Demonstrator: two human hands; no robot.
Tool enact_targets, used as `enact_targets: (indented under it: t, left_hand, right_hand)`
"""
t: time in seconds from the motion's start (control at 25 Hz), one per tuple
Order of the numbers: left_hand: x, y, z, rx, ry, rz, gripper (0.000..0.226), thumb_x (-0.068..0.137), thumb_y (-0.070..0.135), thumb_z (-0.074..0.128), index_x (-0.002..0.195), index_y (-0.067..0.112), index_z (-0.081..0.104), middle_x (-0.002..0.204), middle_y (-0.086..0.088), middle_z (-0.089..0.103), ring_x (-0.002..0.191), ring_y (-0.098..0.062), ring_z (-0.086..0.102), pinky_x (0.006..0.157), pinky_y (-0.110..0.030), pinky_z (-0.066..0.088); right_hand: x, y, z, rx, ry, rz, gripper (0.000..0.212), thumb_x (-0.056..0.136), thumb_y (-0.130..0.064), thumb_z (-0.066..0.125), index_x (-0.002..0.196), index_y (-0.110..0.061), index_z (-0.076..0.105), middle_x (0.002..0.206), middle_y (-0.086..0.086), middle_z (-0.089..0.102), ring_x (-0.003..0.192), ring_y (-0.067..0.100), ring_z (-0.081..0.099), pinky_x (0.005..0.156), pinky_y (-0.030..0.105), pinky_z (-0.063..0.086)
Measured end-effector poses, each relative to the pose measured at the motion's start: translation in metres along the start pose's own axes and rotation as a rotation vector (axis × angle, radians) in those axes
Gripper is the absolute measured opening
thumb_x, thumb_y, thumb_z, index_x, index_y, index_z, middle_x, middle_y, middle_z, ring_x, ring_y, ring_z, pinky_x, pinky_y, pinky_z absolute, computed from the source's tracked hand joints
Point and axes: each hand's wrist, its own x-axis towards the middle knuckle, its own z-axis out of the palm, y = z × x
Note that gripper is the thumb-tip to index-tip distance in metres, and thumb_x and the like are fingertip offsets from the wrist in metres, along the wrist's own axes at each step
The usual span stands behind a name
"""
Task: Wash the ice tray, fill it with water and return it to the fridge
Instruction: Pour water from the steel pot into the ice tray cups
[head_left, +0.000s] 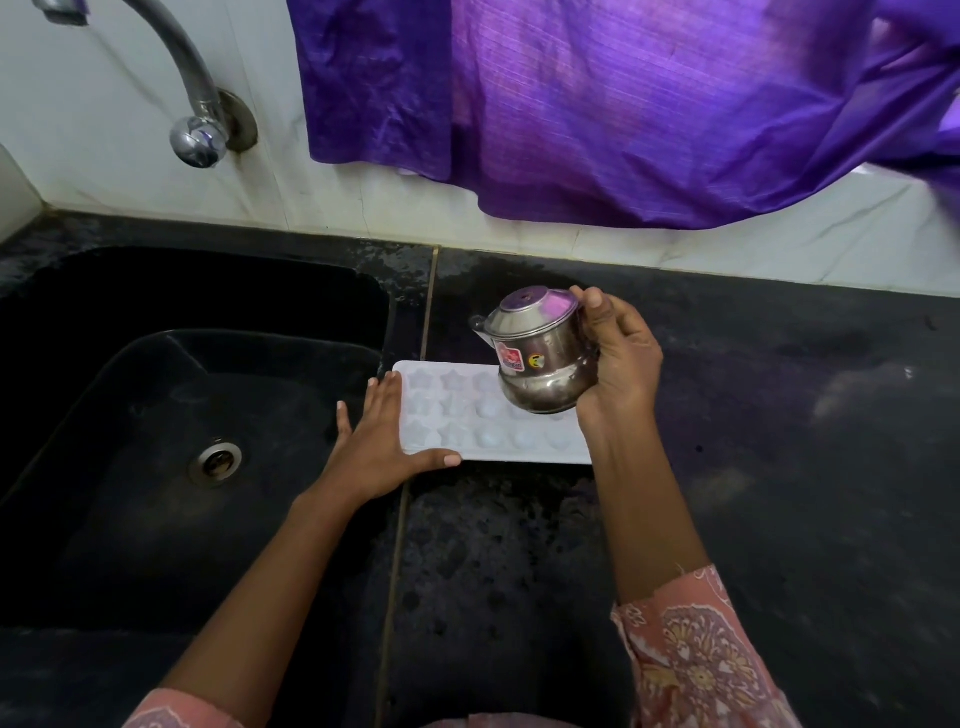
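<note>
Steadying tray (467, 421) at frame centre, on counter (779, 415) right of sink (156, 415): left hand (379, 447) flat, fingers straight against its left edge. Right hand (618, 358) wrapped round steel jug (535, 358), tilted over tray. Tray likely light, thin, slippery wet; lift level by both short ends.

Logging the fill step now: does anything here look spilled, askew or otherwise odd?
Nothing damaged. The ice tray lies with its left end at the rim of the sink, steadied by the flat left hand. The right hand holds the steel pot tilted over it; no stream shows. The counter looks patchy wet.
</note>
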Motion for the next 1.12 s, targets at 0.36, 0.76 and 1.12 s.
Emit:
enact_targets:
  t: [0.36, 0.76, 1.12]
  left_hand:
    - [0.002, 0.0, 0.0, 0.006, -0.009, -0.004, 0.138, 0.043, 0.086, 0.046, 0.148, 0.019, -0.013, 0.158, 0.004, -0.011, 0.141, -0.008, -0.019, 0.109, -0.043, -0.021]
    - [0.004, -0.003, 0.001, 0.026, 0.003, 0.018, 0.137, 0.04, 0.086, 0.044, 0.149, 0.022, -0.009, 0.158, 0.004, -0.007, 0.143, -0.011, -0.015, 0.111, -0.045, -0.017]
    - [0.004, -0.002, 0.001, 0.021, 0.009, 0.021, 0.135, 0.04, 0.086, 0.046, 0.149, 0.025, -0.004, 0.159, 0.005, -0.004, 0.144, -0.013, -0.013, 0.111, -0.046, -0.017]
  right_hand:
    - [0.008, -0.042, -0.058, -0.063, 0.122, -0.107, 0.018, 0.06, -0.016, 0.075, 0.071, -0.009, 0.062, 0.069, 0.001, 0.069, 0.068, 0.013, 0.065, 0.072, 0.032, 0.057]
    - [0.015, -0.059, -0.092, -0.135, 0.144, -0.155, 0.024, 0.041, -0.027, 0.082, 0.058, -0.018, 0.068, 0.069, 0.0, 0.068, 0.07, 0.013, 0.063, 0.074, 0.03, 0.054]
    - [0.013, -0.064, -0.098, -0.179, 0.135, -0.168, 0.016, 0.053, -0.018, 0.077, 0.063, -0.017, 0.065, 0.064, -0.005, 0.067, 0.066, 0.011, 0.062, 0.071, 0.027, 0.054]
